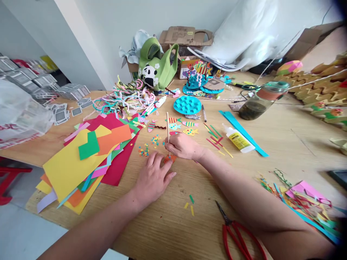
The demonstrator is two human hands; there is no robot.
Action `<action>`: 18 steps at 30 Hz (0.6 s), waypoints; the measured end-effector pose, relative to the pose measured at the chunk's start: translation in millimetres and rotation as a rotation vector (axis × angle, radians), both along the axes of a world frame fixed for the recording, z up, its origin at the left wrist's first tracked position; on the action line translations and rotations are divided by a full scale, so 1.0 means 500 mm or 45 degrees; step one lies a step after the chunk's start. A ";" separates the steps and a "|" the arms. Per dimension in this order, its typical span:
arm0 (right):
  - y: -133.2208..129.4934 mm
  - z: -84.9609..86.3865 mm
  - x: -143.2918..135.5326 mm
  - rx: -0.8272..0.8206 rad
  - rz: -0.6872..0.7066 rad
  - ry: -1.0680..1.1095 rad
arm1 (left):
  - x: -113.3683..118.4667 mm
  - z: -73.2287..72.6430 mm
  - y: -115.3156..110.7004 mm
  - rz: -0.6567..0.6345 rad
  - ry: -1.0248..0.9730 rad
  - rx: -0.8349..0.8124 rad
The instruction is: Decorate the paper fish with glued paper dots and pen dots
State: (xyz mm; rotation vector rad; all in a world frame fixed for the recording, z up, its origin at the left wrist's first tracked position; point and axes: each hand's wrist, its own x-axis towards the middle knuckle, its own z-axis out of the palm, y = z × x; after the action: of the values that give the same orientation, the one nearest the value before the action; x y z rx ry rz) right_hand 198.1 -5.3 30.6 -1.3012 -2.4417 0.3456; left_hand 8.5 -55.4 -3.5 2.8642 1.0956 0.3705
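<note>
My right hand [183, 146] is closed around a thin wooden stick [168, 124], held upright with its lower end on a small orange paper piece [172, 158]. That piece lies on the table, partly covered by my fingers. My left hand [154, 175] rests flat with fingers spread, its fingertips at the orange piece's near edge. Just beyond the hands lie several decorated paper fish, among them a yellow spotted fish [190, 131] and a red-and-yellow striped fish [173, 120]. Small paper dots [144, 150] are scattered left of the stick.
Coloured paper sheets [67, 169] are stacked at left. Red-handled scissors [238, 234] lie near my right forearm. A glue bottle [238, 139], paper strips [217, 139] and a jar of dark liquid [261, 101] stand or lie at right. Behind are pipe cleaners [127, 97] and a green panda bag [159, 68].
</note>
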 end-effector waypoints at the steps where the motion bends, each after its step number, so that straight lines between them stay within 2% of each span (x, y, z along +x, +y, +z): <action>1: 0.000 0.001 0.000 -0.007 -0.003 -0.007 | 0.000 -0.002 -0.003 0.000 0.017 0.016; 11: -0.009 0.016 -0.004 -0.141 -0.114 -0.033 | -0.001 -0.007 -0.011 -0.021 0.025 0.012; 18: -0.021 0.000 -0.002 -0.190 -0.066 0.113 | -0.005 -0.007 -0.016 -0.026 0.007 -0.016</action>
State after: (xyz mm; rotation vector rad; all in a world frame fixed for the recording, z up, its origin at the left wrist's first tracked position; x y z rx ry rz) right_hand 197.1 -16.0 30.5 -1.3764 -2.3414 0.5695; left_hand 5.9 -63.4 -6.8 2.8654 1.0643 0.3538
